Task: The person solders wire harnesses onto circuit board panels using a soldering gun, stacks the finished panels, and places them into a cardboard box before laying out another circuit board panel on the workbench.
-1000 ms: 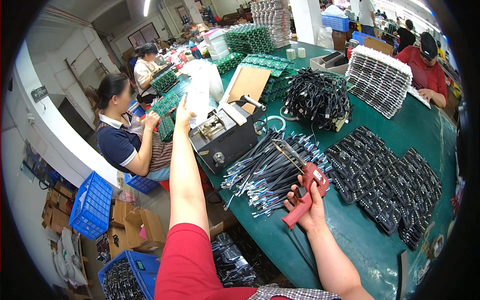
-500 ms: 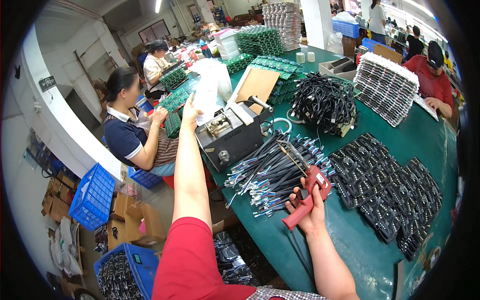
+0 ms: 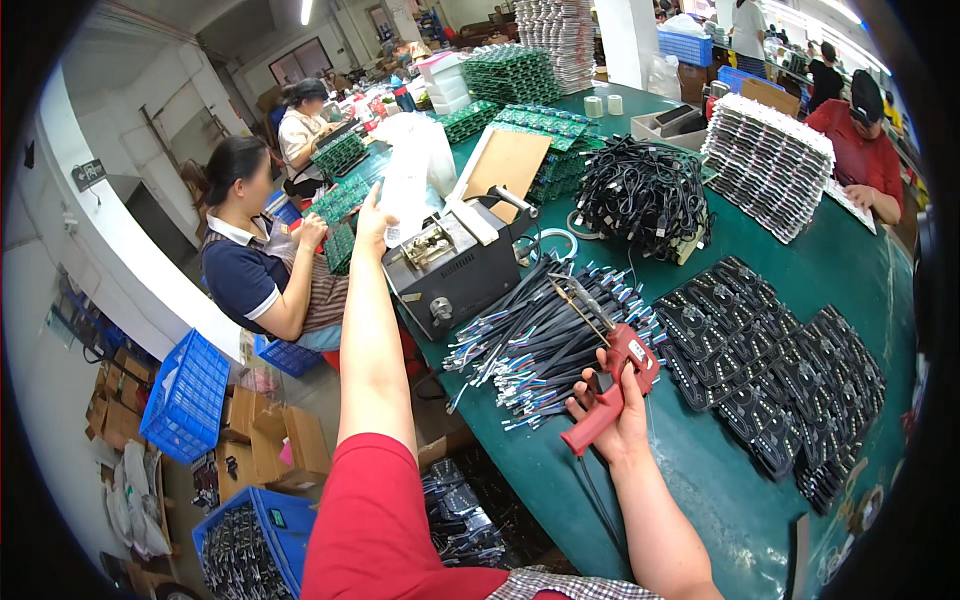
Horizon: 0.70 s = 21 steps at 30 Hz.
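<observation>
My right hand (image 3: 618,410) grips a red soldering gun (image 3: 612,388) with a metal tip and a thin feed tube. The tip points up and left over a pile of black cables (image 3: 545,345) with stripped, coloured wire ends. My left arm is stretched far forward, past a dark metal machine (image 3: 455,265) with a knob. At its end my left hand (image 3: 373,222) has its index finger straight and its thumb apart. It is beside a white plastic bag (image 3: 418,165); whether it touches the bag is hard to tell.
Black boards (image 3: 770,370) lie in stacks at right. Behind the cables sit bundled black cords (image 3: 640,200), green circuit boards (image 3: 550,140) and a white stack (image 3: 768,165). A co-worker (image 3: 265,240) sits at left. Blue crates (image 3: 188,395) and cartons (image 3: 285,445) stand on the floor.
The whole view has shifted slightly. Both my hands keep nearly the same pose, and the soldering gun stays in my right hand. The co-worker at left has raised a hand slightly.
</observation>
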Motion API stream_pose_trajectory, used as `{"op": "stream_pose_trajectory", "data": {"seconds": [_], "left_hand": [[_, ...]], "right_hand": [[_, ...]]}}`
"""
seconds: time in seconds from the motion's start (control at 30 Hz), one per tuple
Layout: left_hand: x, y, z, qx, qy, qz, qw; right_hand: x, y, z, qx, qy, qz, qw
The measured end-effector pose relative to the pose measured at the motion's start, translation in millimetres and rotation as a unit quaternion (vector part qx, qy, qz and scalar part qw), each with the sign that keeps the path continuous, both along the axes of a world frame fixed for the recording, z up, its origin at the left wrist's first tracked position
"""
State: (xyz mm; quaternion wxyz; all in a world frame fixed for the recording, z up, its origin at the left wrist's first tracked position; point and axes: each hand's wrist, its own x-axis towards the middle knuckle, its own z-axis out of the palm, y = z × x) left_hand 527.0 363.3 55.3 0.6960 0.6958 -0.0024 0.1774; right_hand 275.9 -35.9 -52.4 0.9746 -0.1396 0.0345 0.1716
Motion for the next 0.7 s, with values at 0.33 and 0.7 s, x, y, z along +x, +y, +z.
{"op": "stream_pose_trajectory", "data": {"seconds": [0.33, 0.7], "left_hand": [[-68.5, 24.6, 40.3, 0.189, 0.152, 0.225, 0.944], [-302.0, -212.2, -6.7, 0.143, -0.164, -0.096, 0.971]], "right_hand": [[0.9, -2.0, -6.4, 0.023, -0.039, 0.016, 0.999], [-76.1, -47.5, 124.0, -0.044, -0.222, -0.086, 0.970]]}}
